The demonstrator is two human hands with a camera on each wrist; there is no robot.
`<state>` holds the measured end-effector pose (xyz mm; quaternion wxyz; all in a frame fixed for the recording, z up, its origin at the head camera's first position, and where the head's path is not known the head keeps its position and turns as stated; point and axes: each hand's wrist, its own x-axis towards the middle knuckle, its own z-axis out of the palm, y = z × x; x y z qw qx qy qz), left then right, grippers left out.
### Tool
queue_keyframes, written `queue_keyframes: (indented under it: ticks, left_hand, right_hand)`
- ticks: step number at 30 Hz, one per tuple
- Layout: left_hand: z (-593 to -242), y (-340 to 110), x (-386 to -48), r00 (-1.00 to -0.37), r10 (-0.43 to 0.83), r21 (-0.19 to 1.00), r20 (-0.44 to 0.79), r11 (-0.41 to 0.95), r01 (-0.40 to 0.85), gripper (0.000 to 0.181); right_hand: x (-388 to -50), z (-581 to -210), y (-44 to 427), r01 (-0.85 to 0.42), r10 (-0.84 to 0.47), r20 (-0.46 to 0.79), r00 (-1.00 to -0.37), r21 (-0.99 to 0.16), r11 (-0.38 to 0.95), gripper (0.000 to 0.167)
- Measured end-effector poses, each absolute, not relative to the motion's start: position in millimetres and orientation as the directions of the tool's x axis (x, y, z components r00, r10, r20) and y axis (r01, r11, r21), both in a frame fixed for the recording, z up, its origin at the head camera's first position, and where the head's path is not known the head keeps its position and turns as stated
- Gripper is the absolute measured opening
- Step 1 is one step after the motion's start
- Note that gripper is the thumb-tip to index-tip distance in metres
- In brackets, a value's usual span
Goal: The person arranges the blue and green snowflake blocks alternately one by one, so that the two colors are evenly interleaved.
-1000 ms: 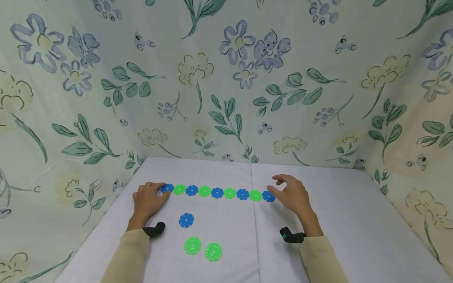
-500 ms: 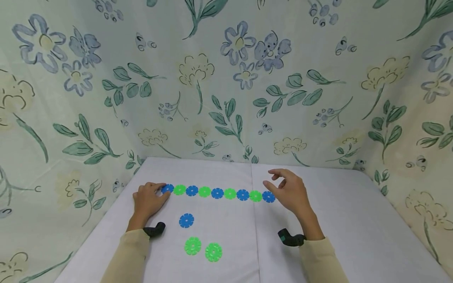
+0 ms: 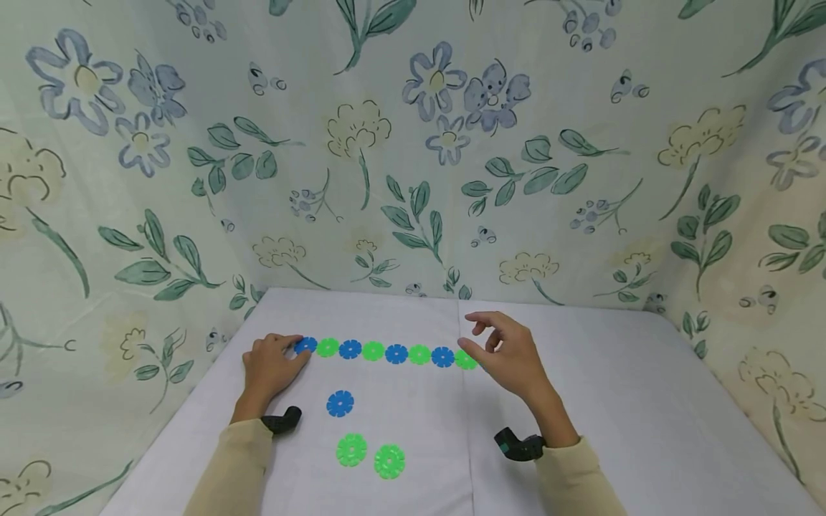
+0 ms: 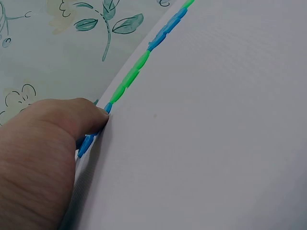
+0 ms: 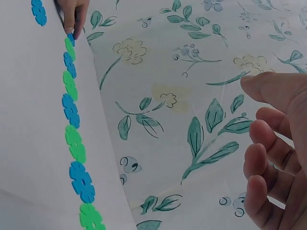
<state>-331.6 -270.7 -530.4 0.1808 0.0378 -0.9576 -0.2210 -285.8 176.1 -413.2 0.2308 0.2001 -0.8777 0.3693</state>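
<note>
A row of blue and green plastic snowflake discs (image 3: pixel 396 354), joined edge to edge in alternating colours, crosses the white table in the head view. At its left end my left hand (image 3: pixel 269 367) pinches a blue snowflake disc (image 4: pixel 86 145) between thumb and fingers. My right hand (image 3: pixel 513 357) is raised over the row's right end, fingers loosely bent with nothing between them. It hides the last blue disc there and part of the green disc (image 3: pixel 465 360). The right wrist view shows the right hand's fingers (image 5: pixel 256 165) apart from the row.
One loose blue disc (image 3: pixel 340 403) and two loose green discs (image 3: pixel 351 450) lie nearer to me on the white cloth (image 3: pixel 426 430). A flowered curtain (image 3: pixel 413 236) stands behind the table and along both sides.
My right hand has lifted from the row's right end and shifted left, now covering the last blue disc. The left hand and the discs have stayed in place.
</note>
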Motion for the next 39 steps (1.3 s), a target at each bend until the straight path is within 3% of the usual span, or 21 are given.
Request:
queue_keyframes:
  ticks: [13, 23, 39]
  left_hand:
    - [-530, -270, -331, -0.933, -0.152, 0.442, 0.327, 0.897, 0.009, 0.048]
    - [-529, -271, -332, -0.935, -0.147, 0.441, 0.323, 0.897, 0.011, 0.048]
    - [-529, -271, -332, -0.936, -0.151, 0.442, 0.317, 0.897, 0.005, 0.047]
  right_hand:
    - [-280, -426, 152, -0.571, -0.361, 0.443, -0.821, -0.635, 0.52, 0.036]
    - [-269, -434, 132, -0.636, -0.488, 0.424, -0.763, -0.628, 0.449, 0.039]
    - [-265, -462, 108, -0.6, -0.662, 0.175, -0.728, -0.63, 0.493, 0.047]
